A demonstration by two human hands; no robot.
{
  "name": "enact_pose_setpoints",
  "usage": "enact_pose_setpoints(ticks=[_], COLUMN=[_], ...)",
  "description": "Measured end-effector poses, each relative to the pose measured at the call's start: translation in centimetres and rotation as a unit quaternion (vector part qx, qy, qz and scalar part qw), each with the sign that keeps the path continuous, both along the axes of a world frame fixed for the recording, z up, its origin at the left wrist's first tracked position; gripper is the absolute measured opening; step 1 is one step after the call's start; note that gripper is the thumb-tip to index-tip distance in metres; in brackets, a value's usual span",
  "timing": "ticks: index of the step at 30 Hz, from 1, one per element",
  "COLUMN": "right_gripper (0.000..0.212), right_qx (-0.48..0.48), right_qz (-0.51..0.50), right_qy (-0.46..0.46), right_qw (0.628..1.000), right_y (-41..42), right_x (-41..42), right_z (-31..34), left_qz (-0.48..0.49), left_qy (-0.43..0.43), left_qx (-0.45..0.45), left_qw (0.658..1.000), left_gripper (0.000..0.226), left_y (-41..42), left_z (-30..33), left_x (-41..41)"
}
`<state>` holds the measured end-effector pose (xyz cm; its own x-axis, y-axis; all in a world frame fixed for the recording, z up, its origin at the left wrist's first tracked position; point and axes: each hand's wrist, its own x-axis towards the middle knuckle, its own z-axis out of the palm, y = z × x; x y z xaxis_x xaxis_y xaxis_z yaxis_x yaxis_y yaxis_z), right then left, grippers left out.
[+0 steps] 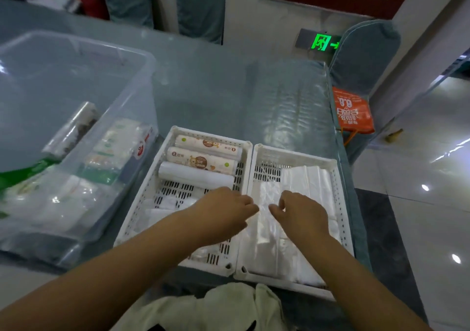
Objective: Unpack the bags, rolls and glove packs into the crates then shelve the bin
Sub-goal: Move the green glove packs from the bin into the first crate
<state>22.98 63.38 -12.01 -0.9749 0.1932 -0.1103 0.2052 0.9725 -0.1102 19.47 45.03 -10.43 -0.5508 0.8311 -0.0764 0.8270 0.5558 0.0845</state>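
Note:
Two white slotted crates stand side by side in front of me. The left crate (142,193) has three rolls (203,157) lined up at its far end and thin white bags nearer me. The right crate (340,198) is filled with flat white plastic bags (307,178). My left hand (223,211) reaches across the wall between the crates, and my right hand (300,211) is over the right crate. Both pinch the same translucent bag (264,218) at its upper edge. The clear plastic bin (142,81) at the left contains glove packs (112,147) and more wrapped packs.
Everything sits on a table under a blue-grey cloth (203,88) with a clear cover. An orange bag (353,111) hangs at the table's right edge beside a covered chair (366,55). Glossy tiled floor lies to the right. White cloth (223,305) lies at the near edge.

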Motion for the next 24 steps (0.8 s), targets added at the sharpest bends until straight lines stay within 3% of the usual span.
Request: enact_pose_setpoints(ticks=[6, 11, 17, 24], right_gripper=[0.022, 0.022, 0.019, 0.020], right_qx=[-0.038, -0.072, -0.089, -0.025], right_qz=[0.112, 0.201, 0.265, 0.248], right_qy=[0.161, 0.214, 0.196, 0.057], right_qw=[0.980, 0.953, 0.940, 0.967], right_y=[-9.8, -20.5, -33.6, -44.3], right_x=[-5.2, -8.7, -12.7, -19.1], right_z=[9.2, 14.0, 14.7, 10.6], left_qz=[0.122, 0.275, 0.368, 0.317], left_qy=[0.100, 0.111, 0.103, 0.080], left_qx=[0.059, 0.087, 0.062, 0.034], left_qw=[0.986, 0.951, 0.922, 0.944], left_gripper=[0.029, 0.028, 0.024, 0.029], left_y=[-11.1, -24.5, -38.8, -48.4], left_z=[9.3, 13.9, 13.4, 10.7], left_x=[-2.0, -3.7, -6.3, -11.8])
